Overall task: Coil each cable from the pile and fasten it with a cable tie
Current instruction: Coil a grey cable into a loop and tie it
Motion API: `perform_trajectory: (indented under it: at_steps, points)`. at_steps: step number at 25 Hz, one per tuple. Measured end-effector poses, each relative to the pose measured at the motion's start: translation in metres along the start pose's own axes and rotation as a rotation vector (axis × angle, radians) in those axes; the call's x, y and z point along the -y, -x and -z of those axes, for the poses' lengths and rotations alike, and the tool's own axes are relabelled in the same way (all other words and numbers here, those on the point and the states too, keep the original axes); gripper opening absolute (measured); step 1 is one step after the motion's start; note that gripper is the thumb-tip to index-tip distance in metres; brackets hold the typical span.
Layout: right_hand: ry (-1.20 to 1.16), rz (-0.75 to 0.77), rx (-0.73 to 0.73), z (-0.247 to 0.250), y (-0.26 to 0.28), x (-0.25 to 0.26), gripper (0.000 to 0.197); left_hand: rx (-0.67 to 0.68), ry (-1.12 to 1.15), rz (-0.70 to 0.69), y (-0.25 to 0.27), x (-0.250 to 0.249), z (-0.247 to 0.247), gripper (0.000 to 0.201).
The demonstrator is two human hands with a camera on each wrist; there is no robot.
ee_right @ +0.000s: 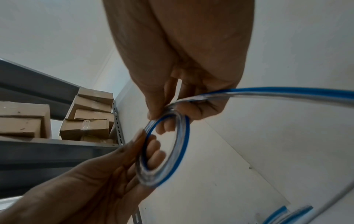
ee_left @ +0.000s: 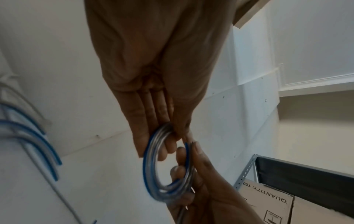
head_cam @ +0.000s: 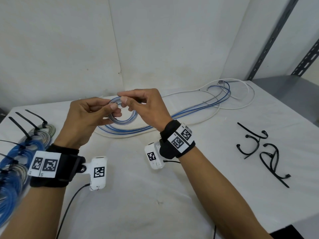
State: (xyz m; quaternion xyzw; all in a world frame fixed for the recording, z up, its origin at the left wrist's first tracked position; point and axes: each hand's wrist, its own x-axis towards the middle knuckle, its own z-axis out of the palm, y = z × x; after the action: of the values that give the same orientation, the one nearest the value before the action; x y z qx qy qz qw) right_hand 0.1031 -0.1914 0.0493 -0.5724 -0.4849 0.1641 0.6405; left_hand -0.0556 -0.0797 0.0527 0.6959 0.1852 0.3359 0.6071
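A small coil of clear-and-blue cable [head_cam: 127,120] hangs above the white table between both hands. My left hand [head_cam: 114,110] grips its left side with fingers through the loop [ee_left: 149,166]. My right hand [head_cam: 122,98] pinches the top of the coil [ee_right: 184,144] between thumb and fingers. From that pinch the uncoiled tail [ee_right: 287,92] runs off to the right. The pile of loose blue, grey and white cables [head_cam: 212,102] lies on the table behind the hands. Several black cable ties [head_cam: 264,152] lie at the right.
Several tied blue and grey coils [head_cam: 25,149] with black tie tails sit along the table's left edge. A grey metal shelf frame [head_cam: 269,45] stands at the right, with cardboard boxes [ee_right: 90,121] on a shelf. White wall panels close the back.
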Motion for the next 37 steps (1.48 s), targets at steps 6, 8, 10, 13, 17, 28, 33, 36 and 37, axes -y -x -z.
perform_trajectory:
  at_steps: [6,8,10,13,17,28,33,36,37]
  points:
    - [-0.187,-0.039,-0.261,-0.012,0.002,0.004,0.012,-0.169,0.189,0.014,0.0,0.002,-0.015,0.011]
    - [-0.238,-0.065,-0.286,-0.015,0.003,0.004,0.018,-0.215,0.27,0.046,0.001,0.005,-0.021,0.013]
    - [-0.279,-0.127,-0.354,-0.016,0.005,0.002,0.02,-0.232,0.289,0.055,0.001,0.008,-0.028,0.015]
    - [-0.303,-0.193,-0.395,-0.014,0.005,0.0,0.021,-0.218,0.294,0.064,0.002,0.011,-0.031,0.015]
    - [-0.232,-0.129,-0.294,-0.006,0.001,-0.004,0.018,-0.114,0.154,0.055,0.001,0.011,-0.021,0.015]
    - [-0.035,-0.01,-0.044,-0.001,-0.002,-0.009,0.015,-0.07,0.044,0.06,-0.002,0.012,-0.002,0.017]
    - [-0.193,-0.047,-0.308,-0.018,0.003,-0.007,0.01,-0.215,0.272,0.109,-0.004,0.015,-0.014,0.011]
    - [-0.203,-0.049,-0.312,-0.018,0.002,-0.011,0.013,-0.197,0.283,0.123,-0.002,0.018,-0.017,0.011]
    - [-0.193,-0.057,-0.281,-0.014,0.0,-0.013,0.012,-0.158,0.236,0.115,-0.002,0.018,-0.015,0.011]
